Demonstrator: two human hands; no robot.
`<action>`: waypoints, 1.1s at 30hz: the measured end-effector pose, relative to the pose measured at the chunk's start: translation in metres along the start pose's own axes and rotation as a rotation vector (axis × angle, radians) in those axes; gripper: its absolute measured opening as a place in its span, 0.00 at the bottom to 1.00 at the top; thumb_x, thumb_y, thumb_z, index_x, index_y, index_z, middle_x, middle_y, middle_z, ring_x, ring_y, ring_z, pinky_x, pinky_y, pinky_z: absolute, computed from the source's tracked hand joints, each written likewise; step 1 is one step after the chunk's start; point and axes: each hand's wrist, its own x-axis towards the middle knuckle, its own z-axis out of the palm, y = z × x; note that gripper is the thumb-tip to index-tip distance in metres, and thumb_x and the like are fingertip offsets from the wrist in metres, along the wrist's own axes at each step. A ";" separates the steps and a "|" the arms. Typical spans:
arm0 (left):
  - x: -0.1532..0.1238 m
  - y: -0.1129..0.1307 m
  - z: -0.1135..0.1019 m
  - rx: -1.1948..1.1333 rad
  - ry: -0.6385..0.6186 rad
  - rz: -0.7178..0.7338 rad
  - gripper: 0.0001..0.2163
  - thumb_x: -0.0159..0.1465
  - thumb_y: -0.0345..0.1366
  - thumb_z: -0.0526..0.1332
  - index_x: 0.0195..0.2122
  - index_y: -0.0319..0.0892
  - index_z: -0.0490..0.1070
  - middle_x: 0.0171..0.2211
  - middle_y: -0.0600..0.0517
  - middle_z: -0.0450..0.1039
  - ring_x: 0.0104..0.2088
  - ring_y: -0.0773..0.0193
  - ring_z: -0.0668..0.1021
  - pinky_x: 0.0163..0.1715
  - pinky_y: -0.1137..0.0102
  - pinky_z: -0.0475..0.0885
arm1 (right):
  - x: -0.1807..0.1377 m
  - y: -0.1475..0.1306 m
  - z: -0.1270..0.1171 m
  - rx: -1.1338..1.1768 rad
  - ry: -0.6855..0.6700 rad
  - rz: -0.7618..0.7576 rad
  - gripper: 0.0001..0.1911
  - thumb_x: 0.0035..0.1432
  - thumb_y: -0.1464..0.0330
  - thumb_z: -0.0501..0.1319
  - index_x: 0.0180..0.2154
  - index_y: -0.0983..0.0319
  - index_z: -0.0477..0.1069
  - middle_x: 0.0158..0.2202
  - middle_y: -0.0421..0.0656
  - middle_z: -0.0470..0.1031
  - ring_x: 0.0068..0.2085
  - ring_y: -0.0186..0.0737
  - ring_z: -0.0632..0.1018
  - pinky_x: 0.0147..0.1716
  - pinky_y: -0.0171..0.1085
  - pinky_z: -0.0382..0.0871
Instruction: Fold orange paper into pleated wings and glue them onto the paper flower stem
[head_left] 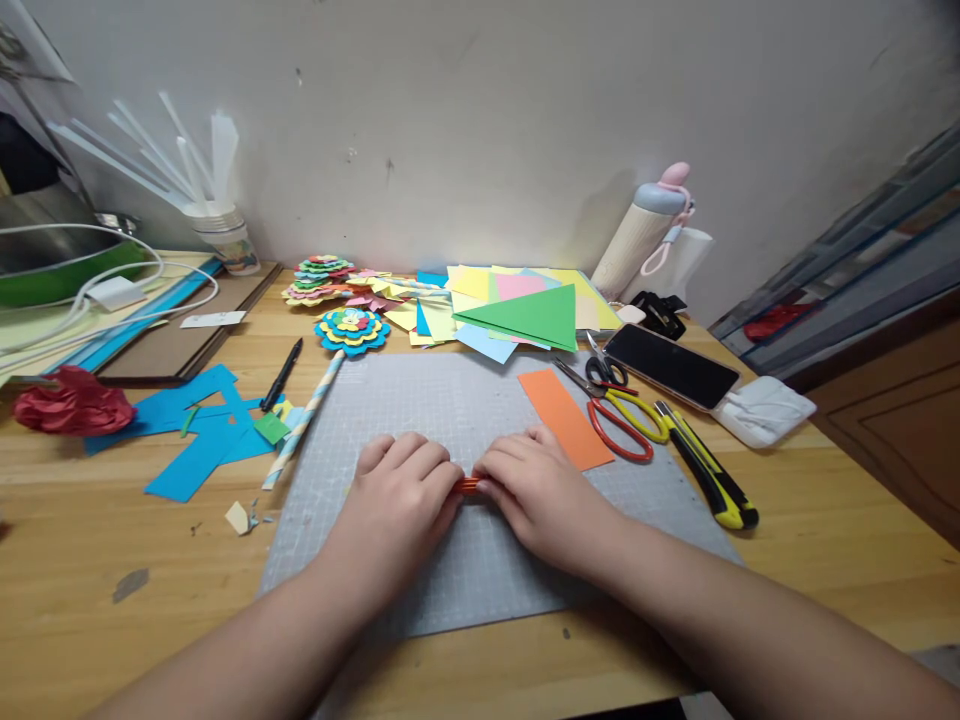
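Note:
Between my two hands runs a narrow orange strip of folded paper [470, 486], of which only a short middle piece shows. My left hand [409, 485] is closed around its left end, and my right hand [529, 485] grips the right end. Both rest low over the grey cutting mat [420, 395]; the fingers hide most of the strip. Just beyond my right hand an orange paper rectangle [566, 420] lies flat on the mat. Scissors with red and yellow handles [630, 420] lie to its right, overlapping the mat's edge.
A yellow-black utility knife [709, 470] and a phone [671, 367] lie right. Coloured paper sheets [525, 310] and a layered paper flower [352, 330] sit behind the mat. On the left are a striped paper stick [307, 415], a black pen [282, 375] and blue scraps [196, 460].

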 end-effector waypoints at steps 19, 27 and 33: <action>0.001 -0.004 -0.003 -0.244 0.071 -0.134 0.06 0.62 0.34 0.57 0.31 0.45 0.73 0.31 0.55 0.76 0.36 0.60 0.73 0.39 0.61 0.59 | -0.004 -0.003 -0.008 0.035 0.359 -0.016 0.10 0.61 0.68 0.55 0.45 0.59 0.66 0.46 0.45 0.68 0.48 0.45 0.68 0.51 0.49 0.50; 0.009 -0.008 -0.015 -1.284 -0.001 -0.709 0.14 0.57 0.45 0.61 0.39 0.42 0.73 0.32 0.50 0.76 0.29 0.64 0.74 0.28 0.69 0.66 | -0.010 -0.008 -0.006 0.604 0.610 0.097 0.00 0.60 0.68 0.55 0.35 0.57 0.63 0.34 0.42 0.65 0.38 0.40 0.69 0.40 0.41 0.65; 0.009 0.000 -0.010 -1.589 -0.102 -0.693 0.13 0.55 0.42 0.64 0.38 0.40 0.73 0.32 0.50 0.77 0.30 0.64 0.76 0.30 0.70 0.69 | -0.001 -0.015 0.008 1.256 0.142 0.268 0.13 0.56 0.58 0.60 0.39 0.60 0.65 0.37 0.42 0.70 0.37 0.38 0.72 0.37 0.39 0.68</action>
